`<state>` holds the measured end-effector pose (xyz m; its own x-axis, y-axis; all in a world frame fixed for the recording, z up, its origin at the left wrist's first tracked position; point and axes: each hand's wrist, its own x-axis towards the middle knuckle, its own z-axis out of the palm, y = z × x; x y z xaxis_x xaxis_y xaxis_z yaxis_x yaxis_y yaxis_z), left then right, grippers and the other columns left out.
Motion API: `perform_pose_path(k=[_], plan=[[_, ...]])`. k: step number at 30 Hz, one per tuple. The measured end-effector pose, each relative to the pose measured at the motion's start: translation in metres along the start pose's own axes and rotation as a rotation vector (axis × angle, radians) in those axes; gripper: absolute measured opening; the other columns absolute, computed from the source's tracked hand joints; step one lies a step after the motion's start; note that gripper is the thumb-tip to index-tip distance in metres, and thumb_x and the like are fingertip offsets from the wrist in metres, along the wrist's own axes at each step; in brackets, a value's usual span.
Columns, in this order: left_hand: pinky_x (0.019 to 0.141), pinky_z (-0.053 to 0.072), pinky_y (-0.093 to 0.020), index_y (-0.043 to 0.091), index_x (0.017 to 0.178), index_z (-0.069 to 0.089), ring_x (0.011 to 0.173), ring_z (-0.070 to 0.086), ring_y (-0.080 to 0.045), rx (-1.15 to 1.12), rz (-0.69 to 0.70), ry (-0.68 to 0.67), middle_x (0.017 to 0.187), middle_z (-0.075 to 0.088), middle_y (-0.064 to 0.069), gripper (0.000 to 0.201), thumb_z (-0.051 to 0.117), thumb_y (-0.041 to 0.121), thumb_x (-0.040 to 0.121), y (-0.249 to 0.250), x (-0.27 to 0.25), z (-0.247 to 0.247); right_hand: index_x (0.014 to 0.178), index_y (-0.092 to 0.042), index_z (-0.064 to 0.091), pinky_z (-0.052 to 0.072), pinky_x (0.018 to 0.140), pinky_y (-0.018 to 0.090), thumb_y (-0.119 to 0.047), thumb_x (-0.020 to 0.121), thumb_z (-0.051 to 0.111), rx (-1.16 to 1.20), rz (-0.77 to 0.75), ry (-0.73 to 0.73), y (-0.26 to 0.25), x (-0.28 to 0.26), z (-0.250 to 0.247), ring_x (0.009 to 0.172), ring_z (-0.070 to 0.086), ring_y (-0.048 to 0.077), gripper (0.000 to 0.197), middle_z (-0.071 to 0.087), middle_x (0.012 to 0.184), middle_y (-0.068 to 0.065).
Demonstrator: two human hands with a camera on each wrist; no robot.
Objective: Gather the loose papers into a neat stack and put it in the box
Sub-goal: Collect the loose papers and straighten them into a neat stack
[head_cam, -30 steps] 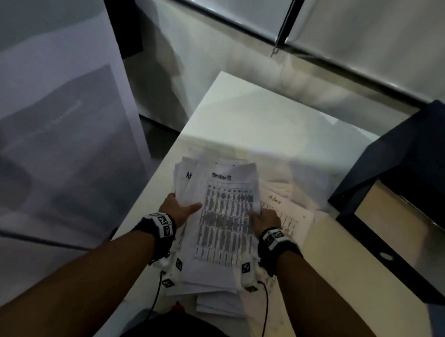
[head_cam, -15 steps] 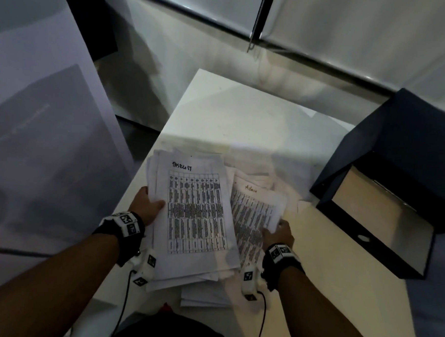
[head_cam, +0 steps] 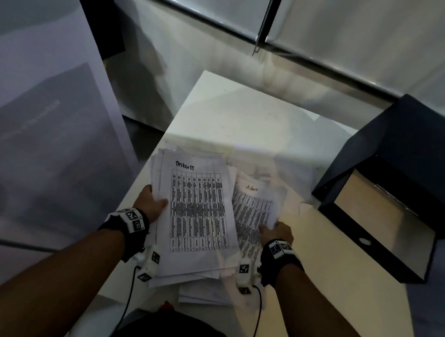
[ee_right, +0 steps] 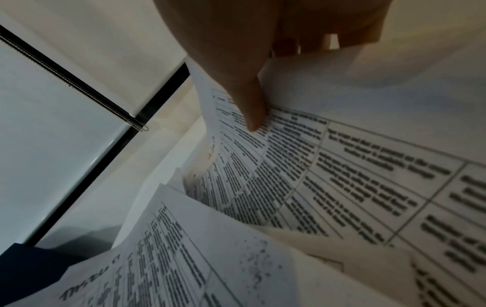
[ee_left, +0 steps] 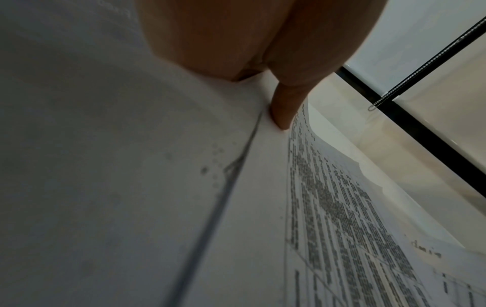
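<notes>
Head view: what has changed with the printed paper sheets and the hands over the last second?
The right hand left the top printed table sheet and moved right to pinch the white sheet beside it. The left hand still grips the white paper stack's left edge. The dark open box remains on the table's right, holding no papers.

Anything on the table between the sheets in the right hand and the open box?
In the head view, only bare table separates the papers pinched by the right hand from the box.
</notes>
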<state>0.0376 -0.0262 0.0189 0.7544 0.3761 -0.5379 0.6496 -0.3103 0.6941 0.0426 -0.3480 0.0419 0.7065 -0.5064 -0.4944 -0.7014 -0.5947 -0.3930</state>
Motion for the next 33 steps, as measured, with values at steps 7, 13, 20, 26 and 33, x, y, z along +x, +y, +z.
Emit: perform_pose_path(k=[7,13,20,26,33], plan=[[0.101,0.044,-0.045,0.002,0.135,0.044,0.120,0.055,-0.039,0.007,-0.005,0.006,0.135,0.055,-0.021,0.052,0.066,0.015,0.090,0.001,-0.002,0.001,0.131,0.000,0.055,0.052,0.092,0.033,-0.023,0.086,0.069,-0.017,-0.052,-0.041,-0.002,-0.014,0.012,0.108,0.063,0.031,0.053,0.063,0.125,0.018],[0.100,0.044,-0.044,0.002,0.136,0.043,0.121,0.054,-0.039,0.012,0.003,0.012,0.135,0.055,-0.020,0.051,0.065,0.013,0.091,0.001,-0.002,-0.005,0.118,0.000,0.061,0.050,0.073,0.029,-0.029,0.094,0.057,-0.031,-0.136,0.076,-0.020,-0.017,-0.034,0.097,0.064,0.034,0.038,0.064,0.118,0.019],[0.098,0.047,-0.044,0.004,0.134,0.046,0.116,0.058,-0.038,-0.001,0.013,-0.037,0.131,0.058,-0.019,0.048,0.065,0.012,0.090,0.004,0.000,-0.004,0.083,-0.009,0.056,0.037,0.061,0.032,-0.027,0.096,0.055,-0.132,-0.389,0.389,-0.071,-0.032,-0.141,0.054,0.042,0.022,0.022,0.046,0.063,0.006],[0.098,0.045,-0.040,0.002,0.135,0.046,0.117,0.057,-0.037,0.050,0.032,-0.056,0.132,0.057,-0.020,0.051,0.067,0.013,0.089,0.009,-0.001,0.003,0.094,0.000,0.067,0.044,0.068,0.029,-0.031,0.087,0.068,0.141,-0.526,0.396,-0.103,-0.033,-0.181,0.077,0.062,0.029,0.032,0.062,0.081,0.014],[0.106,0.041,-0.040,0.000,0.138,0.046,0.124,0.053,-0.036,-0.158,-0.060,-0.125,0.140,0.051,-0.022,0.056,0.043,0.043,0.102,0.003,0.005,0.005,0.084,-0.004,0.057,0.037,0.052,0.023,-0.028,0.088,0.069,0.170,-0.452,0.103,-0.105,-0.022,-0.122,0.055,0.051,0.020,0.028,0.055,0.065,0.008]])
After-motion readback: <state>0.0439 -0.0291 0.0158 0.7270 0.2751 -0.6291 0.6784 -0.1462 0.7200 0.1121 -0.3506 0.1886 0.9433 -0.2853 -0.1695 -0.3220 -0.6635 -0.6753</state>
